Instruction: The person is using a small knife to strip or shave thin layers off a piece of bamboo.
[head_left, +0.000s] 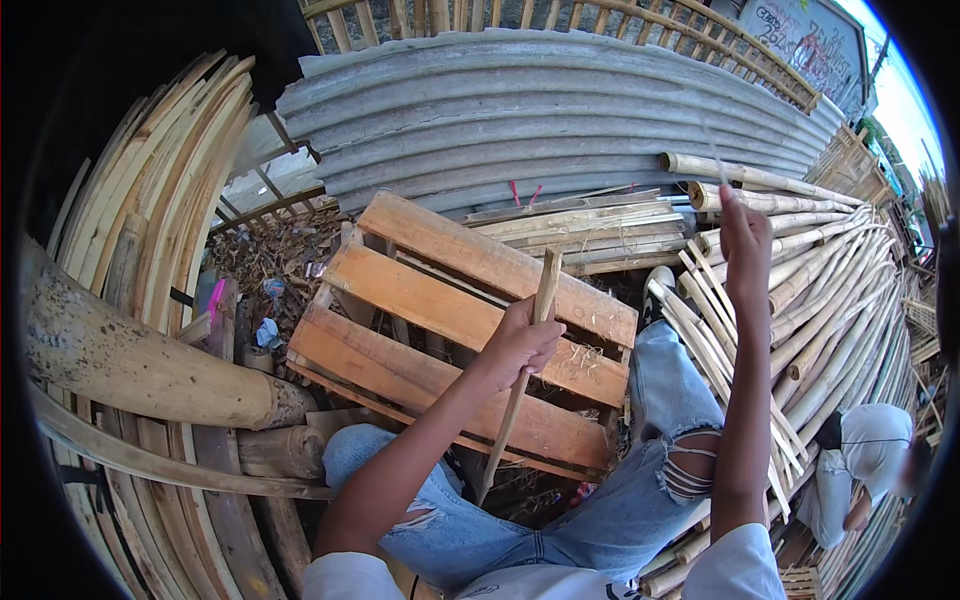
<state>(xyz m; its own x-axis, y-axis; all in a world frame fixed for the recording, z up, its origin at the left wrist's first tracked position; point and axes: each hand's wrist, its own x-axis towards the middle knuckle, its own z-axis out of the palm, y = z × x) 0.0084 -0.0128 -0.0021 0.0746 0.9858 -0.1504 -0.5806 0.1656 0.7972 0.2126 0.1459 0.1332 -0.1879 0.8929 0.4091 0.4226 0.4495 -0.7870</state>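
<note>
My left hand (520, 345) is closed round a pale split bamboo strip (508, 430), held upright and slightly tilted. The strip's top rises above my fist, and its lower end comes down between my knees. Raised at the right, my right hand (746, 240) is a closed fist. A thin, pale, blurred length (716, 150) points up from it; motion blur hides whether this is a blade or something else. Behind my left hand stands a low slatted wooden platform (420, 295), its orange-brown boards strewn with a few shavings.
Long split bamboo strips (150, 190) and a thick bamboo pole (150, 350) fill the left. Corrugated grey sheeting (500, 110) stands ahead. Bamboo poles (830, 290) and loose strips (725, 340) lie at my right. Another person (870, 450) bends low at the far right.
</note>
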